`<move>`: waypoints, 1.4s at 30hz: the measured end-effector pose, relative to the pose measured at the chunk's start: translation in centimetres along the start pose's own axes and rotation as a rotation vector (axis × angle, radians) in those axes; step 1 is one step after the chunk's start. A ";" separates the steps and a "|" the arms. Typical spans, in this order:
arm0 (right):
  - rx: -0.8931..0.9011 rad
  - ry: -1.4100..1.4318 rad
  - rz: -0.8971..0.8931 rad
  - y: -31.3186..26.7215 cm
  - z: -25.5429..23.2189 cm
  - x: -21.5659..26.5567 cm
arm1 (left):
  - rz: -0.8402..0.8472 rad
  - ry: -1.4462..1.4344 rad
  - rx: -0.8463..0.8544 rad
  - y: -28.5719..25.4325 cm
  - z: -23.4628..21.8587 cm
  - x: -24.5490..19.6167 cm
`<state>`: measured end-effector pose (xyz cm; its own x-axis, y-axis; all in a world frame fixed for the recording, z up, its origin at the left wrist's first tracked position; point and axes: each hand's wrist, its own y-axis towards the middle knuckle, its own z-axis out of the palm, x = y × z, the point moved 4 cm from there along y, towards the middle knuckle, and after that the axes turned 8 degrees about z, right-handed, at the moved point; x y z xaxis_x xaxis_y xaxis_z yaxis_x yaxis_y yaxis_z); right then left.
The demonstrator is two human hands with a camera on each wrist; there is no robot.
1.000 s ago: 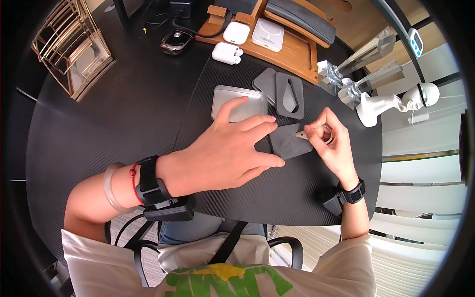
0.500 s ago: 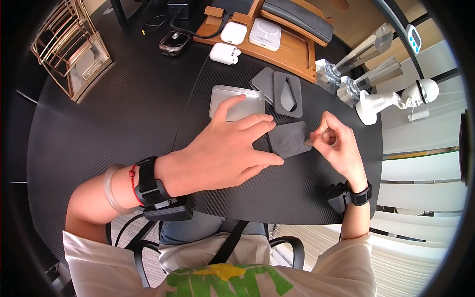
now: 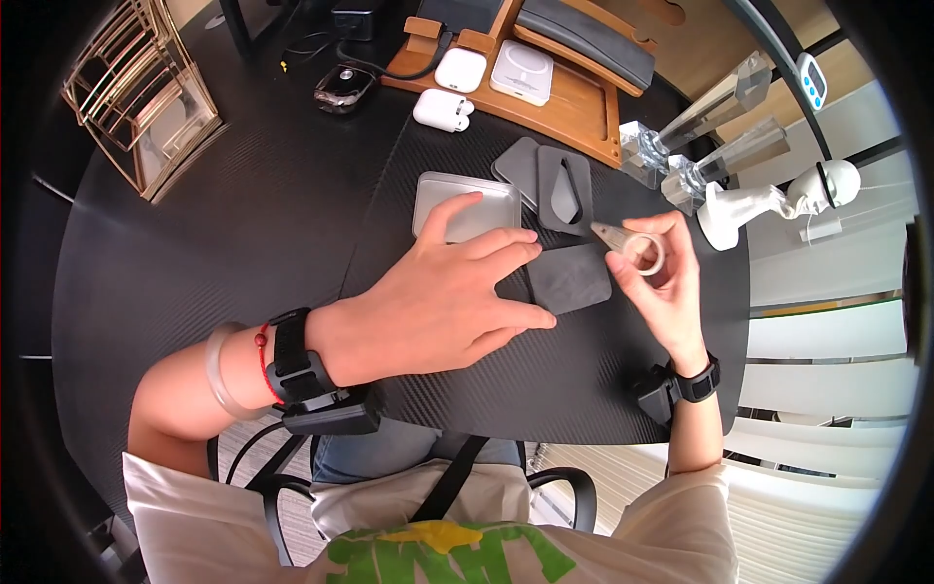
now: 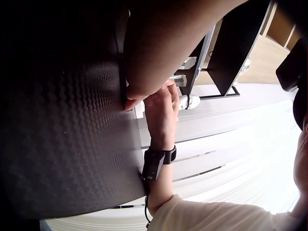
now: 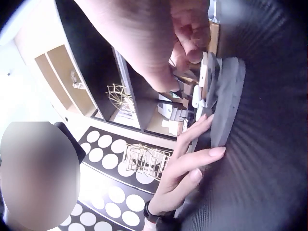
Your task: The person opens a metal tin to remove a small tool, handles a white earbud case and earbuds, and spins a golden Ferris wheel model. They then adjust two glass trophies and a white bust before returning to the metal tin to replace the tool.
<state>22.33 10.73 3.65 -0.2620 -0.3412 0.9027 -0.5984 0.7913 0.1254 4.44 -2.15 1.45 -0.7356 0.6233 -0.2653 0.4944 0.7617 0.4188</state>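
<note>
Between thumb and fingers my right hand pinches a small pale teardrop-shaped piece with a ring-like round end and a pointed tip. It is held above the right edge of a dark grey rectangular foam pad. My left hand is spread palm down, fingertips at that pad's left edge; its index finger overlaps a shallow metal tin. In the right wrist view, the left fingers reach the grey pad's edge. Behind lies a foam insert with a teardrop cutout, partly over another grey pad.
White earbud cases lie near a wooden desk stand at the back. Clear crystal pieces and a white figurine stand at the right. A gold wire rack is at the back left, with a glossy dark object beyond.
My right hand has turned the teardrop piece: mostly hidden in the fingers half a second ago, it now shows its round opening, tip up and left. My left hand stays in place.
</note>
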 end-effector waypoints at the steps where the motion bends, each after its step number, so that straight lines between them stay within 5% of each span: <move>1: 0.081 -0.028 -0.007 0.0 -0.1 -0.7 | -0.002 0.001 0.004 0.0 0.0 0.0; 22: 0.172 -0.137 0.079 0.3 0.7 -1.2 | 0.004 -0.030 -0.018 -0.2 0.2 0.2; 24: 0.245 -0.187 0.248 0.1 0.8 -0.6 | 0.004 -0.032 -0.019 -0.2 0.2 0.2; 31: 0.286 -0.006 0.258 0.1 0.5 -1.2 | 0.005 -0.032 -0.022 -0.2 0.2 0.2; 42: 0.371 -0.188 0.236 -0.2 0.5 -0.3 | 0.004 -0.031 -0.022 -0.2 0.2 0.3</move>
<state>22.12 10.41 3.17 -0.5355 -0.2866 0.7944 -0.7270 0.6351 -0.2609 4.27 -2.07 1.13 -0.7189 0.6316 -0.2904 0.4864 0.7555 0.4388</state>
